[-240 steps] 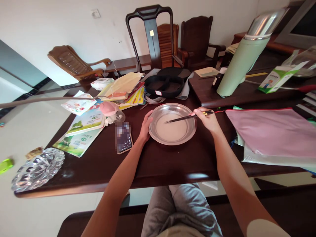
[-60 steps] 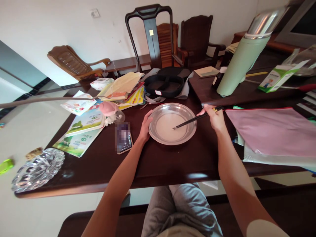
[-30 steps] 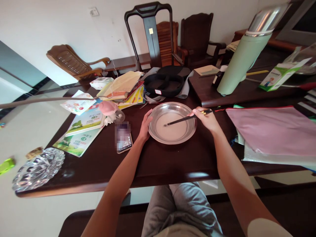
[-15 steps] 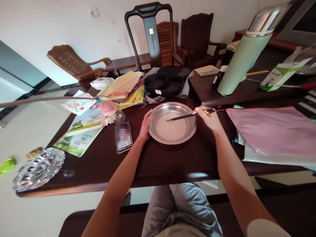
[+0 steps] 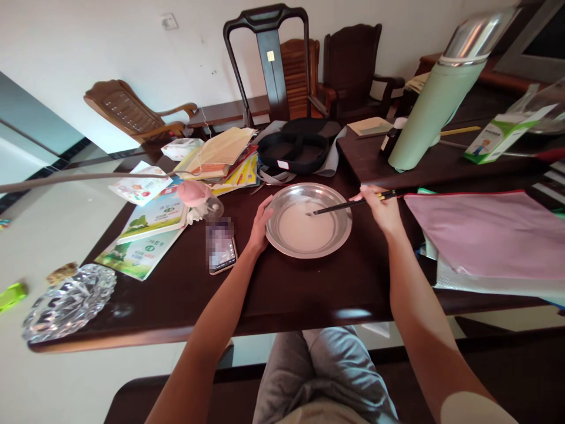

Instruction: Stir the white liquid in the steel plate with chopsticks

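Note:
A round metal plate (image 5: 282,247) holding a pale liquid sits on the dark wooden table (image 5: 286,294) in front of me. My left hand (image 5: 261,222) rests open against the plate's left rim. My right hand (image 5: 380,206) is closed on a pair of dark chopsticks (image 5: 339,206). Their tips reach into the liquid near the plate's far middle.
A phone (image 5: 220,250) lies left of the plate, with a pink toy (image 5: 196,194), books (image 5: 154,227) and a glass ashtray (image 5: 66,303) further left. A black tray (image 5: 296,150) lies behind the plate, a green thermos (image 5: 435,106) and a pink folder (image 5: 489,232) to the right.
The chopstick tips have been circling in the liquid; in the last half second they shifted slightly right and toward the far side. My left hand and the plate stayed put.

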Action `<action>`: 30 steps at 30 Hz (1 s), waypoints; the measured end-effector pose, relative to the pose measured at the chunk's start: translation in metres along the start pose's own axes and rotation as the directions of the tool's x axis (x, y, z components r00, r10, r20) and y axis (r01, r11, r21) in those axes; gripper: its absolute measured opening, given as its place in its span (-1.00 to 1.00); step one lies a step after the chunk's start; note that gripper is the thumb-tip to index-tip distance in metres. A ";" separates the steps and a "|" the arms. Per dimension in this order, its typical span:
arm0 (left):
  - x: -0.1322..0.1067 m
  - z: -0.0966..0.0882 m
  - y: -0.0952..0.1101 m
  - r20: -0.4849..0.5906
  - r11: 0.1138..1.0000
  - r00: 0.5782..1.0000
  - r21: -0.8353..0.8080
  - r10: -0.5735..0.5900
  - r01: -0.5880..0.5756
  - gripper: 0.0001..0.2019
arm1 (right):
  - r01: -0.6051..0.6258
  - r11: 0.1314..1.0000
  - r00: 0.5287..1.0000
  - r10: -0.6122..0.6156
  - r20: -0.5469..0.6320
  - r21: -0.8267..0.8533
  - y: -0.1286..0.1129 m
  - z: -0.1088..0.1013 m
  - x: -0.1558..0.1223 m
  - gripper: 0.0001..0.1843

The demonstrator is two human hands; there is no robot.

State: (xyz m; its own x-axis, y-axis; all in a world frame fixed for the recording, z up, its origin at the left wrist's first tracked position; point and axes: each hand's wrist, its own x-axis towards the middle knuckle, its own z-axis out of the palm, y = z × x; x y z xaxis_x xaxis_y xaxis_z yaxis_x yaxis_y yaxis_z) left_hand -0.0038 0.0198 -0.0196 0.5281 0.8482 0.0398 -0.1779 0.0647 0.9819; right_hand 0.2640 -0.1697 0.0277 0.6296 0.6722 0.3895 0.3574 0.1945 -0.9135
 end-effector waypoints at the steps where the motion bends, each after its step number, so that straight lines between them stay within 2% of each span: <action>1: 0.000 0.000 0.000 0.000 1.000 1.000 0.002 0.005 -0.005 -0.25 | -0.011 1.000 1.000 0.011 -0.019 0.012 0.001 -0.002 0.000 -0.41; 3: 0.001 -0.002 -0.002 0.006 1.000 1.000 0.012 0.013 -0.013 -0.26 | -0.027 0.999 0.999 0.026 0.020 0.028 0.001 -0.001 0.000 -0.40; 7: 0.002 -0.003 -0.003 0.024 1.000 1.000 0.014 0.014 -0.014 -0.26 | -0.005 1.000 0.977 0.002 0.212 0.014 -0.002 0.008 -0.003 -0.43; 9: 0.002 -0.002 -0.003 0.017 1.000 1.000 0.005 0.012 -0.013 -0.26 | 0.018 1.000 0.982 -0.019 0.186 0.005 -0.001 0.009 -0.003 -0.45; 12: 0.001 -0.001 -0.001 0.005 1.000 1.000 -0.002 0.009 -0.009 -0.27 | 0.012 1.000 1.000 -0.013 0.028 0.013 0.002 0.002 0.000 -0.43; 14: 0.000 0.000 0.000 0.001 1.000 1.000 0.001 0.008 -0.008 -0.27 | -0.008 0.999 1.000 0.009 -0.024 0.032 0.004 -0.001 0.001 -0.40; 16: 0.000 -0.001 -0.001 0.001 1.000 1.000 0.007 0.010 -0.010 -0.27 | -0.020 0.999 0.999 0.020 0.025 0.037 0.002 0.000 -0.001 -0.38; 20: 0.002 -0.002 -0.002 0.013 1.000 1.000 0.008 0.020 -0.020 -0.27 | -0.008 1.000 0.976 0.006 0.217 0.006 -0.003 0.009 -0.004 -0.42; 22: 0.002 -0.003 -0.003 0.018 1.000 1.000 0.004 0.018 -0.018 -0.28 | 0.017 1.000 0.983 -0.015 0.183 -0.012 -0.002 0.010 -0.004 -0.43; 26: 0.002 -0.003 -0.004 0.014 1.000 1.000 0.006 0.009 -0.009 -0.28 | 0.004 1.000 1.000 -0.003 -0.015 0.027 0.001 0.001 0.000 -0.39; 28: 0.002 -0.003 -0.004 0.009 1.000 1.000 0.013 0.015 -0.016 -0.28 | -0.016 0.999 1.000 0.016 -0.005 0.051 0.000 0.000 0.000 -0.37; 30: 0.002 -0.003 -0.004 0.003 1.000 1.000 0.014 0.020 -0.020 -0.28 | -0.022 0.999 0.996 0.018 0.090 0.040 -0.002 0.004 -0.002 -0.37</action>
State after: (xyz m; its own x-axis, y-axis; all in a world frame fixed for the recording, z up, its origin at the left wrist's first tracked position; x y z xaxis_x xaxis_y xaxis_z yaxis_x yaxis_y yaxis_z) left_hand -0.0043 0.0230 -0.0237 0.5269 0.8478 0.0602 -0.1769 0.0401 0.9834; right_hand 0.2596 -0.1687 0.0283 0.5710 0.7374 0.3608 0.3159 0.2082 -0.9257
